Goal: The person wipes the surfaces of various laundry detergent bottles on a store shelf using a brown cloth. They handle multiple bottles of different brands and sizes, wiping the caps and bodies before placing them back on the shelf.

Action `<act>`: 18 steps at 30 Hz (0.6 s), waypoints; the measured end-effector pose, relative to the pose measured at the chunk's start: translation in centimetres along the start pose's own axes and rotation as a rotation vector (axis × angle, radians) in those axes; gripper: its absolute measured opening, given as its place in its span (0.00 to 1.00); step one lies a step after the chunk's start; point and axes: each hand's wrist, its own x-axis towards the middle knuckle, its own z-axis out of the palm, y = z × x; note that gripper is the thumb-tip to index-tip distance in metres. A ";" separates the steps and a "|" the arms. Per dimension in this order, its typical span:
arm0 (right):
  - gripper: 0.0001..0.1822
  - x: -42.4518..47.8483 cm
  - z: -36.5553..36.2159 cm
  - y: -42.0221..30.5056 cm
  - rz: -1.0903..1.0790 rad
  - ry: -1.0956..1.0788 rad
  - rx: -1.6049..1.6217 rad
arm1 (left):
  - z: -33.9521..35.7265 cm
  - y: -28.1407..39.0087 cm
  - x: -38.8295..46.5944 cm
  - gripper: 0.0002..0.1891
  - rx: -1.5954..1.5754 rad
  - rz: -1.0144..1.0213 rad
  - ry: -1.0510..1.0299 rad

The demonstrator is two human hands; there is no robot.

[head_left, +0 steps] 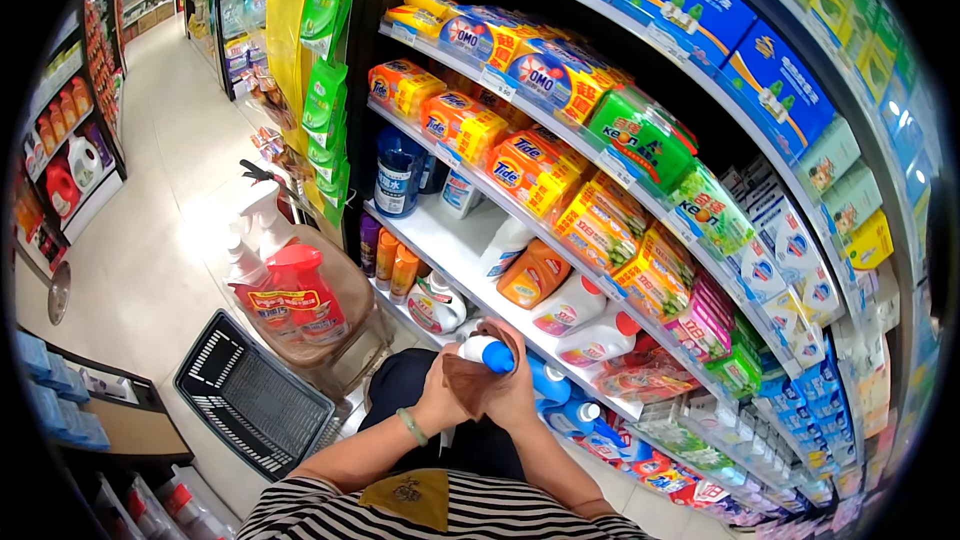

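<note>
In front of my lap, a white bottle with a blue cap is wrapped in a brown cloth. My left hand grips it through the cloth from the left, a pale green bangle on that wrist. From the other side my right hand presses the cloth around the bottle, fingers partly behind it. The cap end points up towards me; most of the bottle's body is hidden. Just beyond my hands, white detergent bottles and an orange bottle lie tilted on the lower shelf.
At the left a brown plastic stool bears red-and-white spray bottles. A black shopping basket stands on the floor near it. The shelving curves along my right, with packs of soap above and blue bottles low down.
</note>
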 end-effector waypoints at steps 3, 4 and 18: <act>0.35 -0.9 -1.1 0.1 -0.030 -0.058 0.042 | -0.8 1.8 -1.4 0.29 0.000 -0.021 -0.095; 0.35 -1.2 -1.5 -0.2 -0.053 -0.097 0.041 | -0.8 1.8 -2.2 0.31 0.006 -0.012 -0.116; 0.09 -1.5 -4.2 -2.6 -0.730 0.170 -0.700 | -1.4 5.2 -4.1 0.39 -1.379 -0.452 -0.838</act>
